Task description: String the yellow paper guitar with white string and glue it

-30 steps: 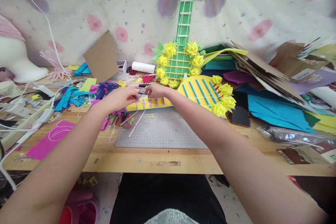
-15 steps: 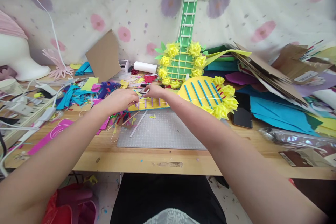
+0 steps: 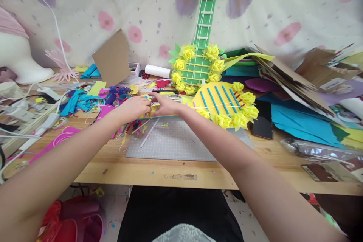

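Note:
A yellow craft guitar (image 3: 212,96) lies flat on the table, its body to the right and its neck running left under my hands. Blue strips cross its body, yellow paper flowers edge it, and thin white strings run along it. My left hand (image 3: 136,106) is curled closed over the far left part of the neck, fingertips partly hidden. Close beside it, my right hand (image 3: 165,105) rests over the neck with thumb and forefinger spread apart. A green craft guitar (image 3: 195,69) with yellow flowers stands upright behind, against the patterned cloth.
Beneath the guitar lies a grey cutting mat (image 3: 176,141). Blue and pink scraps (image 3: 82,104), a power strip (image 3: 25,132) and cables crowd the left. On the right are a black phone (image 3: 262,119), blue sheets (image 3: 300,121) and stacked cardboard (image 3: 292,79).
My right hand has shifted slightly lower onto the neck, and its fingers have spread from a pinch. My left hand stays at the neck. The view has tilted a little.

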### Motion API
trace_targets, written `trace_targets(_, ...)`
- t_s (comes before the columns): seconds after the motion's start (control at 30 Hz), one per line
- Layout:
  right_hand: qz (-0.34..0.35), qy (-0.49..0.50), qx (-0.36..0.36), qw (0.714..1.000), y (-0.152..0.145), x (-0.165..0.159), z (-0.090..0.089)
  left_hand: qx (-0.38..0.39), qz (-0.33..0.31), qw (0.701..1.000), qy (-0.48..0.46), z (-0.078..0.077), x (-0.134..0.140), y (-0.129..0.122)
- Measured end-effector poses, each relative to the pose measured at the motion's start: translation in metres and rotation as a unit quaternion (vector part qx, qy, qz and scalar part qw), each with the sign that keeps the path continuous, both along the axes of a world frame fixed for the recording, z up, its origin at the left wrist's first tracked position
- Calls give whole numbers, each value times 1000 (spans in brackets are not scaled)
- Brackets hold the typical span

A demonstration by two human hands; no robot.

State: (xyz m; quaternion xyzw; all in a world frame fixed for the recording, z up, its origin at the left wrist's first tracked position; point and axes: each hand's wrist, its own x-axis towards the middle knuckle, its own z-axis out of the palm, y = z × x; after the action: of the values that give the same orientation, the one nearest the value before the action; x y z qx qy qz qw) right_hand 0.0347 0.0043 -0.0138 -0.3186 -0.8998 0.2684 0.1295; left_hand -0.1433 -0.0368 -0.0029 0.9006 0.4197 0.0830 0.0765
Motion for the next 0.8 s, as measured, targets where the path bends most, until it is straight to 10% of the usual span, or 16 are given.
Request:
trace_targets(0.27, -94, 11, 150, 984, -33, -20, -25, -115, 90, 939, -312, 7, 10, -9)
trace_targets(0.57, -72, 84, 160, 981, -33, -1, -17, -59, 156, 975, -147, 16, 2, -6)
trace_targets(0.8, -115, 116, 180, 970, -34, 23, -11, -198, 354, 810, -424, 32, 24, -14)
